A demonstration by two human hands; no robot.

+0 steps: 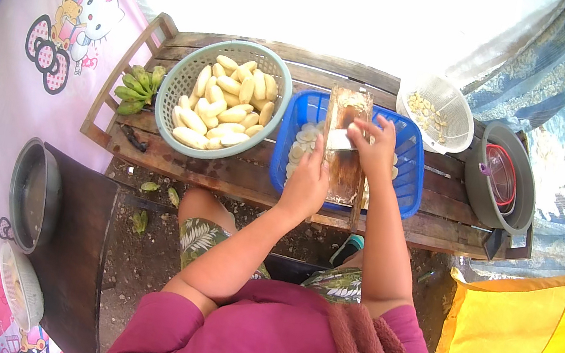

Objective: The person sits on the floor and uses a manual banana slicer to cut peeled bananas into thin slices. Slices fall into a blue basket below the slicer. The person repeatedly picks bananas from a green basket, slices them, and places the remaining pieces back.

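A wooden slicing board [346, 181], stained brown along its middle, lies across a blue plastic basket [411, 178]. My left hand [307, 186] grips the board's left edge, with its fingers pointing away from me. Over the board's upper half, my right hand [377, 151] is bent with its fingertips close to a small white patch [339, 140]. Whether that patch is a piece of banana or the blade is not clear. Thin pale slices [302, 148] lie in the basket left of the board, partly hidden by it.
A grey-green basket [169, 99] of peeled bananas [231, 115] stands left on the wooden bench [216, 175], beside green bananas [135, 90]. On the right are a white strainer [457, 123] with scraps and a grey basin [474, 188]. Another basin [53, 177] sits lower left.
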